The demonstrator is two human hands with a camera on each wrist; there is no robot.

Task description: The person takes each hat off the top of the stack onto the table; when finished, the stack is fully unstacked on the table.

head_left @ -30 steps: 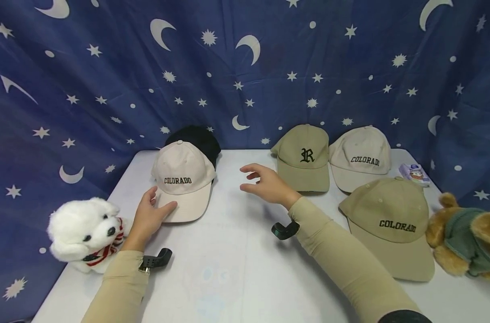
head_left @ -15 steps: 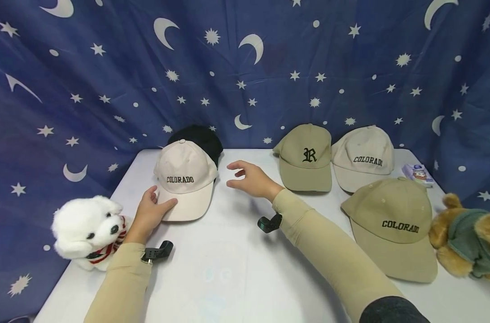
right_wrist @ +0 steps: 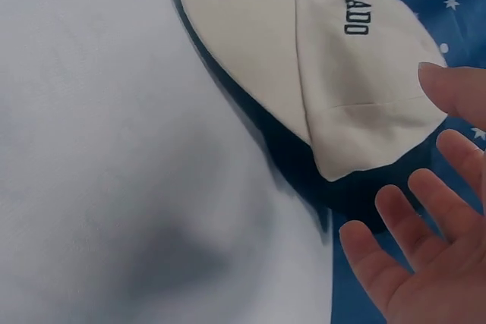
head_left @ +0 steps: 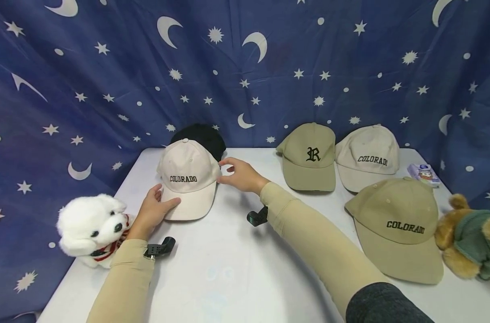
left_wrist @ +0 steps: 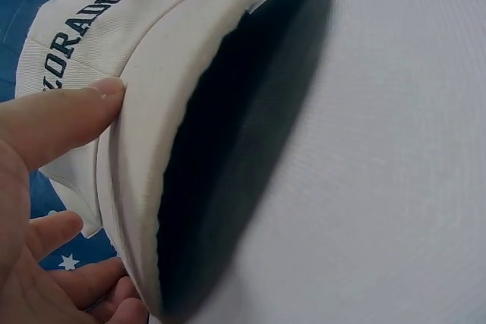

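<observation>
A cream baseball cap (head_left: pixel 188 159) lettered COLORADO sits at the back left, overlapping a black cap (head_left: pixel 206 134) behind it. My left hand (head_left: pixel 153 210) holds the cream cap's brim at its left side. In the left wrist view the thumb (left_wrist: pixel 83 115) lies on top near the brim seam, while other fingers curl at the brim's edge. At the cap's right side is my right hand (head_left: pixel 242 176), thumb and fingers apart. In the right wrist view its fingers (right_wrist: pixel 414 225) are spread beside the crown; whether the thumb touches the fabric I cannot tell.
Khaki cap with an R (head_left: pixel 309 157), cream cap (head_left: pixel 368 154) and larger khaki cap (head_left: pixel 394 229) stand right on the white table (head_left: pixel 229 260). A small purple pack (head_left: pixel 424 175) and brown teddy bear (head_left: pixel 469 242) are beyond. A white plush dog (head_left: pixel 93 229) sits left.
My right hand has moved left across the table to the cream cap's right side. The left hand stays at the brim, and the cap looks unmoved; the head view has shifted slightly.
</observation>
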